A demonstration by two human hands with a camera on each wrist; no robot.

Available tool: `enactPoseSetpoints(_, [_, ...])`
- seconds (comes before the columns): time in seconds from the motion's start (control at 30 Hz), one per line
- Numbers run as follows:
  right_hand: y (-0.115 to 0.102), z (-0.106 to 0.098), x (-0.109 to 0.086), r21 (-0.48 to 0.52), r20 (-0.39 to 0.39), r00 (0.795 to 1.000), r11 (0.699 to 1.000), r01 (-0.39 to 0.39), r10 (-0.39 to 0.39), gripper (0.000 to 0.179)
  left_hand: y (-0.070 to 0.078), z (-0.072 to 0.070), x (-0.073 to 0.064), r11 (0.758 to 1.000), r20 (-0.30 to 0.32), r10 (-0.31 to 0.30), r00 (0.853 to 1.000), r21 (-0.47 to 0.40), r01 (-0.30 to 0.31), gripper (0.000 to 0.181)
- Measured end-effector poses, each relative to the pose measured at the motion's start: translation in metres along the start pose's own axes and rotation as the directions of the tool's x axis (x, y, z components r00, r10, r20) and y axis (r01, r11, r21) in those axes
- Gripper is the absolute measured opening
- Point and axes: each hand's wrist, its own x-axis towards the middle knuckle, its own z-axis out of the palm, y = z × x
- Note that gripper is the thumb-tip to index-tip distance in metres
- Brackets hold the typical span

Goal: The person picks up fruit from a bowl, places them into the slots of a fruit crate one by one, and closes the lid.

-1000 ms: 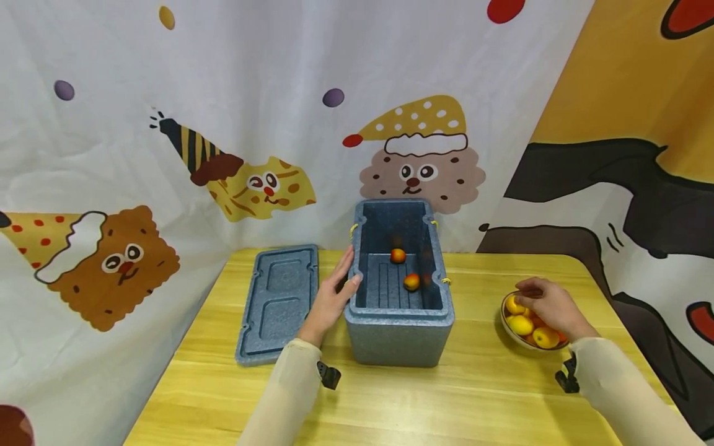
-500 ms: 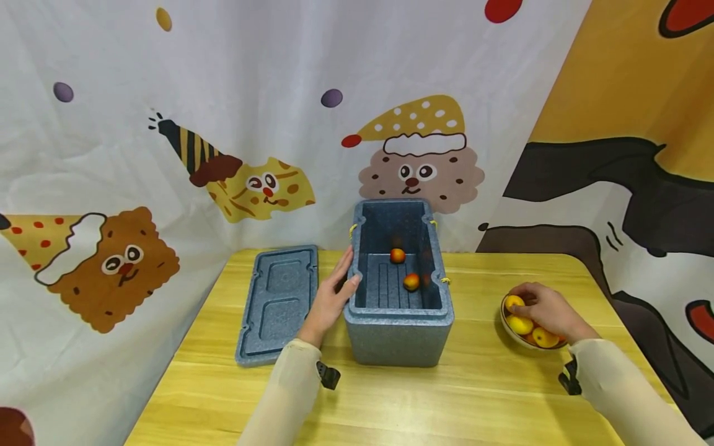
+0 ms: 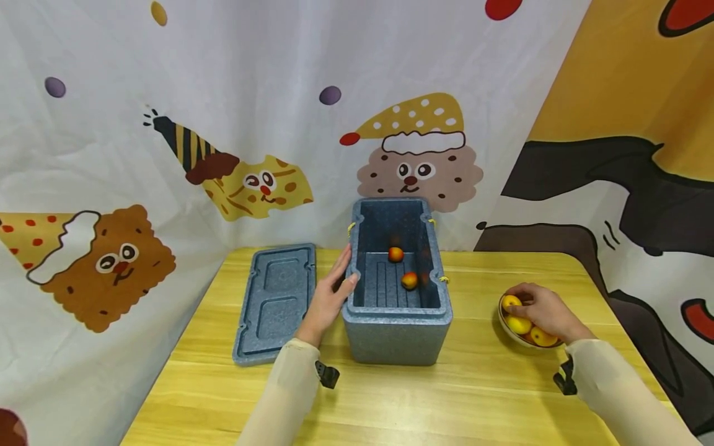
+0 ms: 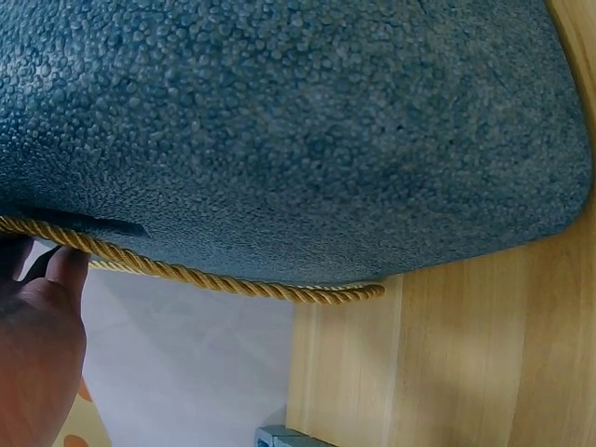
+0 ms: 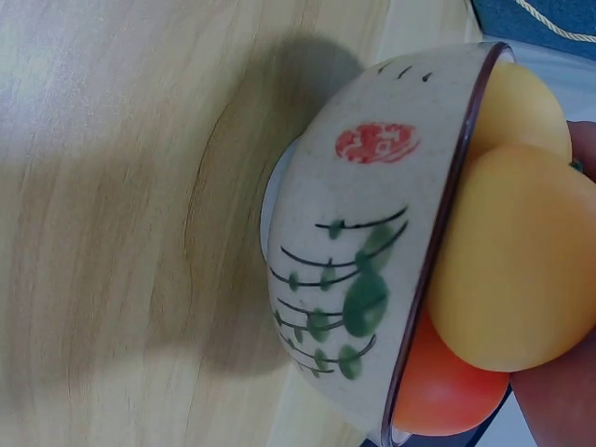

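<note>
A speckled blue-grey foam box (image 3: 396, 342) stands uncovered on the table, with two red-orange fruits on its floor: one farther back (image 3: 395, 254), one nearer (image 3: 409, 280). My left hand (image 3: 323, 302) rests against the box's left side, fingers extended along the wall and thumb at the rim. In the left wrist view that hand is beside a twisted yellow rope handle (image 4: 233, 282). Over a painted ceramic bowl (image 5: 372, 233) on the right, my right hand (image 3: 545, 311) pinches a yellow fruit (image 3: 510, 302) between thumb and fingers. Other yellow fruits (image 3: 519, 324) and a red-orange fruit (image 5: 447, 386) fill the bowl.
The box's lid (image 3: 276, 310) lies flat on the wooden table (image 3: 413, 402), left of the left hand. Behind the table hangs a white cloth (image 3: 268, 74) printed with cartoon figures, close to the box's back end.
My right hand has shifted slightly left and its fingers have closed in on the yellow fruit at the bowl's left. My left hand and the box keep their places.
</note>
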Motion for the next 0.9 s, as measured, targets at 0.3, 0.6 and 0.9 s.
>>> enactPoseSetpoints(0.3, [0.0,-0.001,-0.001,0.0,0.007,1.0,1.0,0.01,-0.01,0.039,-0.002,0.0,-0.001,1.0,0.001,0.013,1.0,-0.004,-0.013,0.054])
enactPoseSetpoints(0.6, [-0.003,-0.001,-0.001,-0.013,-0.004,0.999,0.999,0.033,-0.033,0.04,-0.003,-0.001,-0.002,1.0,-0.013,0.003,1.0,-0.003,-0.003,0.054])
enactPoseSetpoints(0.9, [-0.011,-0.009,-0.001,-0.012,-0.018,1.0,1.0,0.019,-0.019,0.051,-0.002,-0.001,-0.001,1.0,-0.004,0.012,1.0,-0.017,-0.012,0.053])
